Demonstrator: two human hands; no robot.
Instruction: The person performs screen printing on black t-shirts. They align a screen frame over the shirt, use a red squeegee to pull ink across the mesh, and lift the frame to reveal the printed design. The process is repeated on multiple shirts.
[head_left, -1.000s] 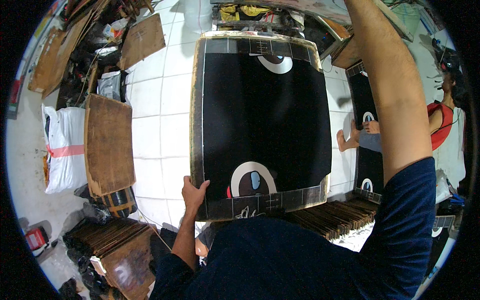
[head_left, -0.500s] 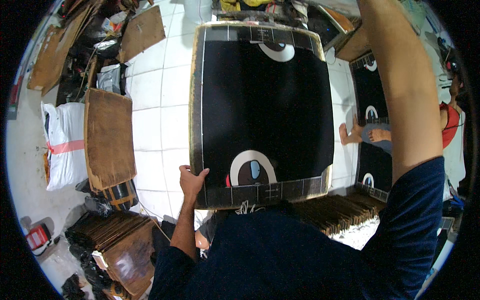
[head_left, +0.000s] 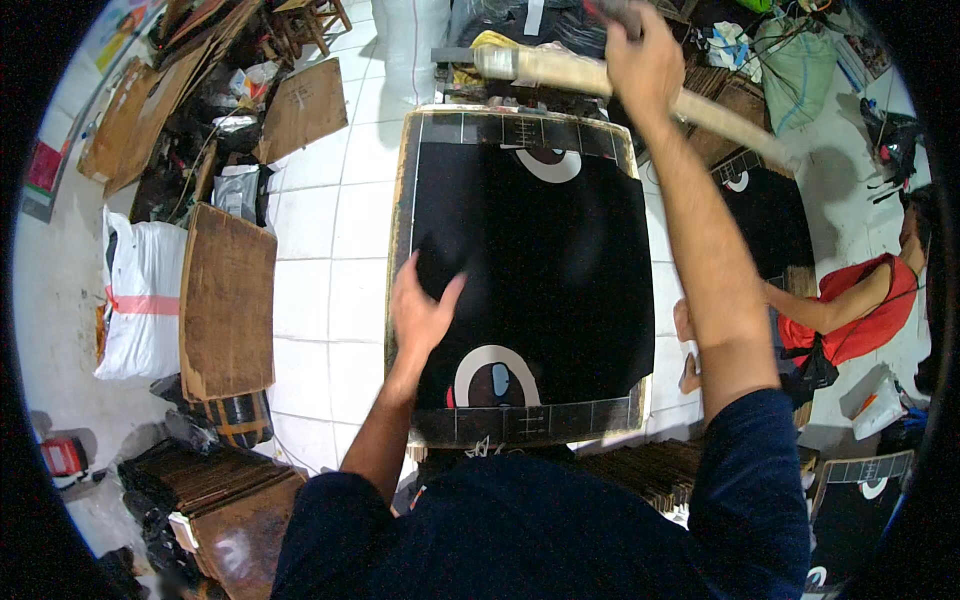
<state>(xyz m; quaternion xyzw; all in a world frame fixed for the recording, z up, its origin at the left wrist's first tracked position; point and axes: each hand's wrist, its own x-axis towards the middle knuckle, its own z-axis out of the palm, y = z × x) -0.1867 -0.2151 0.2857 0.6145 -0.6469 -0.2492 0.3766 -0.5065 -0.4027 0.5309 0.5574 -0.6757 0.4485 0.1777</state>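
A black fabric panel (head_left: 540, 270) printed with large cartoon eyes lies on a wooden board (head_left: 400, 160) with pale, worn edges. Over its left edge hovers my left hand (head_left: 422, 315), thumb and fingers apart, holding nothing. My right hand (head_left: 648, 68) is raised beyond the board's far right corner, fingers curled at a dark, blurred thing (head_left: 622, 14) whose kind I cannot make out. Behind that hand and wrist runs a long cream-coloured bar (head_left: 555, 72), smeared at its right end; whether the hand grips it is unclear.
At the right a person in a red garment (head_left: 850, 310) works beside more black printed panels (head_left: 770, 215). Stacked brown boards (head_left: 225, 470) stand lower left, near a leaning brown board (head_left: 228, 310) and a white sack (head_left: 145, 300). A wrapped pale roll (head_left: 412, 50) stands at the far side.
My left hand has left the board's near left edge and moved up over the panel. My right hand has come into view at the top, with the cream bar. The head view has shifted.
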